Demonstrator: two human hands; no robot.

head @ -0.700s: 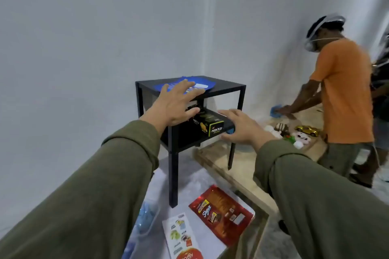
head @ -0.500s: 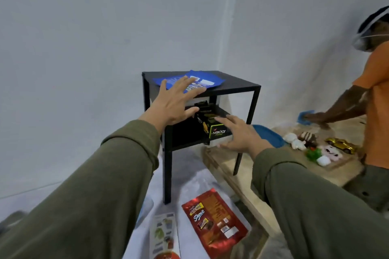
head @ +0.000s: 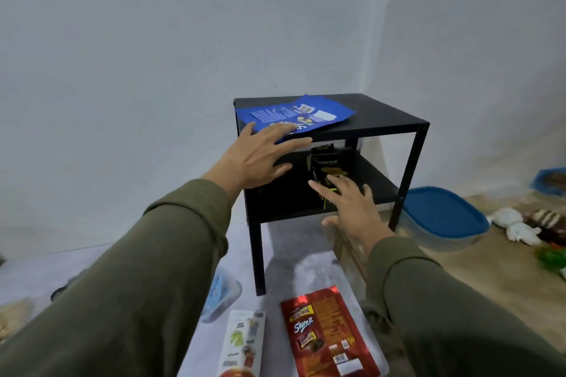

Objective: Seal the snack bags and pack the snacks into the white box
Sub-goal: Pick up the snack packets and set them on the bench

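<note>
hands both spread flat as i see them, left hand (head: 260, 156) at the blue snack bag (head: 295, 116) atop the black table (head: 392, 119), right hand (head: 349, 208) against the black snack box (head: 327, 165) on its lower shelf.

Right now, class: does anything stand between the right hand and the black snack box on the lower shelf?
Nothing visible does. The right hand reaches with straight fingers to the black snack box on the lower shelf, which is open at the front.
</note>
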